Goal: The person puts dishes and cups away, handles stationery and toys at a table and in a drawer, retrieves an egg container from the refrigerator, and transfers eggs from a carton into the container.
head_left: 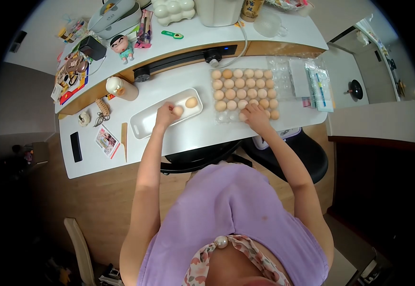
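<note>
A long white tray point(143, 127) lies slanted on the desk, with one egg point(191, 102) at its right end. Inside the tray, my left hand point(166, 116) has its fingers closed on another egg point(178, 110). To the right, a clear plastic carton point(222, 117) holds rows of brown eggs; two cups at its front left corner hold no egg. My right hand point(257, 117) reaches over the carton's front row, fingers bent around an egg point(243, 116) that they partly cover.
A bottle point(122, 89) stands behind the tray. Left of the tray are a wooden stick point(124, 142), a card point(107, 141) and a black phone point(76, 147). Plastic packaging point(307, 83) lies right of the carton. A raised shelf point(193, 45) runs along the back.
</note>
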A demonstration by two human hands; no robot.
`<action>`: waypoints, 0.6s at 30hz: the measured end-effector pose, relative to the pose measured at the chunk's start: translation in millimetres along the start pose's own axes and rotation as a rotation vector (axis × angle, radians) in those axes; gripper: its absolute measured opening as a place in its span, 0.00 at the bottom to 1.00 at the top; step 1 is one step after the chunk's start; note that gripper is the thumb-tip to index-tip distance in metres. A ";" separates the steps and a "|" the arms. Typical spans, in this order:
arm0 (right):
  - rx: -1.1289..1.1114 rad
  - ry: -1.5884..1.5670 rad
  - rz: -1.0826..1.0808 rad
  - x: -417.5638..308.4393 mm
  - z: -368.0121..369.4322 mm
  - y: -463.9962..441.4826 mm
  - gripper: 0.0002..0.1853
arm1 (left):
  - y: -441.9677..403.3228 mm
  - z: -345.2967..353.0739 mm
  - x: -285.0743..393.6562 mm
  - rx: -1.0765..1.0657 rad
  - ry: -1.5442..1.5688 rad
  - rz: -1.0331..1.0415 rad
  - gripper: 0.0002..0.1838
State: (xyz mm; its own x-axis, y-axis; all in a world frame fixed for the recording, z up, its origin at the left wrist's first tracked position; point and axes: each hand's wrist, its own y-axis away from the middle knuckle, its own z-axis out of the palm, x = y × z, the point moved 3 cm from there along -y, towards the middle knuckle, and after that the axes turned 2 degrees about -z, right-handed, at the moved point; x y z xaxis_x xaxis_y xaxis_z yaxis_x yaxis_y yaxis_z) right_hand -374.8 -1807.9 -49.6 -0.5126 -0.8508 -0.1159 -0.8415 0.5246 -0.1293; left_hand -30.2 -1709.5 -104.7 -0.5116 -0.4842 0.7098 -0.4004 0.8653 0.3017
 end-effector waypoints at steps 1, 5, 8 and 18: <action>0.000 0.013 -0.010 0.0 -0.3 -0.2 0.19 | 1.6 -1.5 5.2 -0.026 -0.015 0.043 0.16; 0.012 0.019 -0.007 0.2 1.8 -1.0 0.18 | 9.5 -3.3 27.5 -0.158 0.006 0.134 0.16; 0.023 0.015 0.004 -1.1 -1.9 -1.4 0.19 | 10.7 2.6 35.4 -0.255 0.040 0.153 0.15; 0.030 -0.312 0.145 1.7 -19.9 -10.3 0.20 | -0.9 28.0 30.8 -0.326 0.196 0.230 0.16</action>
State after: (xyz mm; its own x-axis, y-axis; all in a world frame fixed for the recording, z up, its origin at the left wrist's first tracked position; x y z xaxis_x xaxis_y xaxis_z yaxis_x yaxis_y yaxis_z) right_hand -370.3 -1815.4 -28.8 -0.5453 -0.7195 -0.4301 -0.7561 0.6437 -0.1182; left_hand -66.9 -1728.8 -100.9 -0.3931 -0.2677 0.8797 -0.0165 0.9586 0.2844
